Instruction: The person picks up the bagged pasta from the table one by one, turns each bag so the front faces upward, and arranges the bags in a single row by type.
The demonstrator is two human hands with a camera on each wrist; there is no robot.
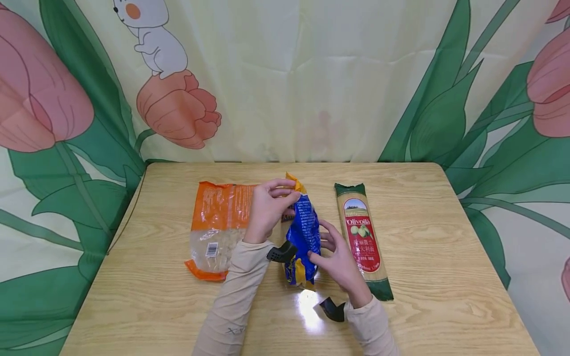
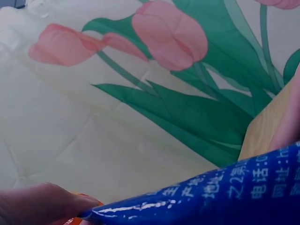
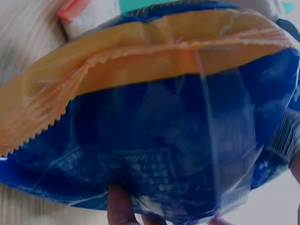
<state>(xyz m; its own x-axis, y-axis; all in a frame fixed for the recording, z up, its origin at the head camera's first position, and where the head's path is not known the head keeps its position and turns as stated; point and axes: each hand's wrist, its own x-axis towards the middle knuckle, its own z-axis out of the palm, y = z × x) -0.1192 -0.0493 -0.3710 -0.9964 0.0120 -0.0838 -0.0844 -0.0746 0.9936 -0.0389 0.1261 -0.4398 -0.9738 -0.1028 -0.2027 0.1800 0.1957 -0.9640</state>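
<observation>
A blue plastic food bag (image 1: 304,222) with yellow ends and white printed text is held on edge above the middle of the table. My left hand (image 1: 269,207) pinches its far, yellow-tipped corner between thumb and fingers. Lower down, my right hand (image 1: 339,259) grips the bag's near right side, thumb in front. In the right wrist view, fingertips (image 3: 121,206) dent the bag's blue face (image 3: 140,122), and its zigzag-cut yellow seal (image 3: 187,45) is visible. The left wrist view shows the left thumb (image 2: 51,199) at the bag's narrow blue end (image 2: 140,208).
On the left lies an orange and clear package (image 1: 222,207) with a barcode, partly behind the left hand and forearm. A spaghetti pack (image 1: 362,237) with a red label lies right of the right hand. Behind the wooden table (image 1: 445,267) hangs a tulip-print curtain (image 1: 303,99).
</observation>
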